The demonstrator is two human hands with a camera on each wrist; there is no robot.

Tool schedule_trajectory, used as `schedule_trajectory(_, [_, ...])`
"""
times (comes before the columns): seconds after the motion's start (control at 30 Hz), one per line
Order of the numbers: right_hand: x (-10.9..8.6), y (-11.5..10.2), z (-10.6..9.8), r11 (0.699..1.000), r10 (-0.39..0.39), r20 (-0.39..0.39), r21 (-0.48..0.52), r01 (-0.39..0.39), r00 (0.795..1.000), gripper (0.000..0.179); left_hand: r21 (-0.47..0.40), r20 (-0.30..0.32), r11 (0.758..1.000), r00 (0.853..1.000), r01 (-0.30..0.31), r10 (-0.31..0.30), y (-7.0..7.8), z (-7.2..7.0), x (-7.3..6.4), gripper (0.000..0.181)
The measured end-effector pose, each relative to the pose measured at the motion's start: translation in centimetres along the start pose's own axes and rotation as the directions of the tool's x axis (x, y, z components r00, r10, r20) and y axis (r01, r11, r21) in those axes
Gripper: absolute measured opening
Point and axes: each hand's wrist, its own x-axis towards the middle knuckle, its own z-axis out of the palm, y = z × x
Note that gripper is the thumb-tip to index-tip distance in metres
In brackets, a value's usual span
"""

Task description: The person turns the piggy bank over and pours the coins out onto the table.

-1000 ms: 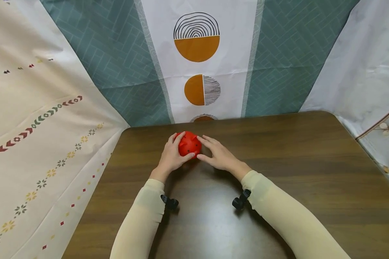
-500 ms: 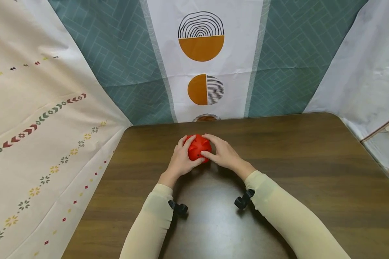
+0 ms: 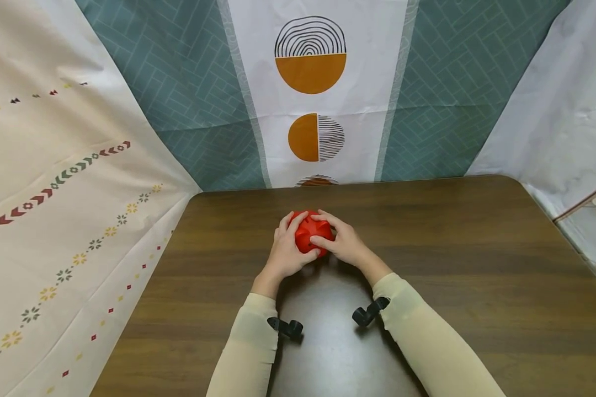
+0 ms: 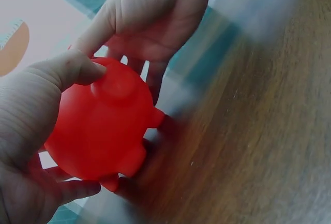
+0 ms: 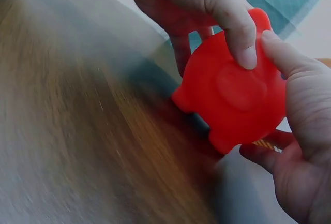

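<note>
A round, glossy red piggy bank (image 3: pixel 309 236) with stubby feet is between both hands near the back of the table. My left hand (image 3: pixel 286 249) grips its left side, fingers over the top and thumb on the near side. From the right, my right hand (image 3: pixel 350 244) holds it too, thumb in front. In the left wrist view the thumb lies beside a round raised disc on the piggy bank (image 4: pixel 103 131). Several feet show under the piggy bank (image 5: pixel 227 97) in the right wrist view. Whether they touch the table, I cannot tell.
The brown wooden table (image 3: pixel 452 264) runs back to a teal and white curtain (image 3: pixel 189 110) with orange circles. Patterned cream cloth (image 3: pixel 79 209) hangs at the left, white cloth (image 3: pixel 566 110) at the right. A black wrist camera (image 3: pixel 285 328) sits on each sleeve.
The piggy bank has come rightward and nearer and has turned, its eyes no longer showing. My right hand, earlier beside it with spread fingers, has taken hold.
</note>
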Motion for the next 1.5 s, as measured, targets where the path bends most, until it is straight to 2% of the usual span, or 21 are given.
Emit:
schedule_trajectory(0.3, [-1.2, 0.4, 0.6, 0.976, 0.056, -0.004, 0.212, -0.054, 0.998, 0.055, -0.026, 0.030, 0.999, 0.999, -0.025, 0.025, 0.3, 0.1, -0.6, 0.088])
schedule_trajectory(0.47, [-2.3, -1.1, 0.0, 0.957, 0.070, 0.005, 0.282, -0.068, 0.998, 0.055, -0.049, 0.057, 0.997, 0.997, -0.058, 0.061, 0.4, 0.1, -0.7, 0.085])
schedule_trajectory(0.6, [-3.4, -2.7, -0.8, 0.956, 0.059, 0.002, 0.288, -0.057, 0.998, 0.053, -0.057, 0.086, 0.995, 0.992, -0.085, 0.090, 0.7, 0.3, -0.6, 0.083])
schedule_trajectory(0.73, [-4.3, -2.9, -1.5, 0.962, 0.064, -0.009, 0.268, -0.060, 0.998, 0.052, -0.064, 0.117, 0.991, 0.986, -0.116, 0.123, 1.0, 0.7, -0.5, 0.083])
schedule_trajectory(0.9, [-5.3, -2.8, -2.2, 0.966, 0.072, -0.014, 0.251, -0.066, 0.997, 0.053, -0.073, 0.140, 0.988, 0.979, -0.135, 0.144, 1.4, 1.4, -0.6, 0.084])
schedule_trajectory(1.17, [-6.2, -1.8, -2.3, 0.971, 0.017, -0.060, 0.239, -0.002, 0.998, 0.051, -0.093, 0.146, 0.984, 0.975, -0.154, 0.166, 1.6, 2.4, -1.2, 0.085])
schedule_trajectory(1.5, [-6.7, -2.0, -3.1, 0.971, 0.010, -0.071, 0.238, 0.007, 0.997, 0.051, -0.108, 0.158, 0.980, 0.970, -0.167, 0.183, 2.3, 2.8, -1.3, 0.085])
